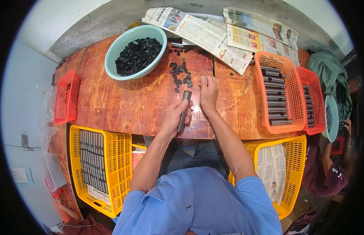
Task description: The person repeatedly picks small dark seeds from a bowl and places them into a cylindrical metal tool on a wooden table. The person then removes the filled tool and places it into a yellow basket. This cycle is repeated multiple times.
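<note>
My left hand is wrapped round a dark grey metal tube, held tilted just above the table's near edge. To its right, my right hand is closed with thumb and fingers pressed together. Whatever it may hold is hidden. Just beyond both hands, several small black oval pieces lie loose on the reddish wooden table. At the far left, a pale green bowl holds a heap of similar black pieces.
An orange basket of metal tubes and a red basket stand at right. Another red basket sits at left. Newspapers cover the back. Yellow crates stand below the table edge. Another person's sleeve shows at right.
</note>
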`<state>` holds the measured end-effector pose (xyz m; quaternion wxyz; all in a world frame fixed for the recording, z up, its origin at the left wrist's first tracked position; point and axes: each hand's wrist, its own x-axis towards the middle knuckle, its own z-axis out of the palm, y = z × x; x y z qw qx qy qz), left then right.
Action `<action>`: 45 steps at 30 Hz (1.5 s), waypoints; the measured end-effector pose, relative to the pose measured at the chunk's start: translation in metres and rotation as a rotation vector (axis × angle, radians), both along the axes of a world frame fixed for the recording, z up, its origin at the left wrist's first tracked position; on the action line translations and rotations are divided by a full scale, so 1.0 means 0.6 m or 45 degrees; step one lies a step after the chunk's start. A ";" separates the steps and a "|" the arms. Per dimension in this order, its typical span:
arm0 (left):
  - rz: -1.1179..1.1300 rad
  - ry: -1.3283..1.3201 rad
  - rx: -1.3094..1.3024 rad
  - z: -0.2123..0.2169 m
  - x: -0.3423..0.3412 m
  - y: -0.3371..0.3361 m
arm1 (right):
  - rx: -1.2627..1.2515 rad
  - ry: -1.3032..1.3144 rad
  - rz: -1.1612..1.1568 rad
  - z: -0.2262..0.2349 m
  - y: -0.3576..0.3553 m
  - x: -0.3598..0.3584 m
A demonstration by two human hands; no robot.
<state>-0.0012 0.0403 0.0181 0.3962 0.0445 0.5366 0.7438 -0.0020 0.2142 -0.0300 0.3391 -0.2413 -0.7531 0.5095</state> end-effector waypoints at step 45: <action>0.142 0.027 0.076 -0.016 -0.002 -0.006 | -0.073 0.060 0.011 0.011 -0.017 0.007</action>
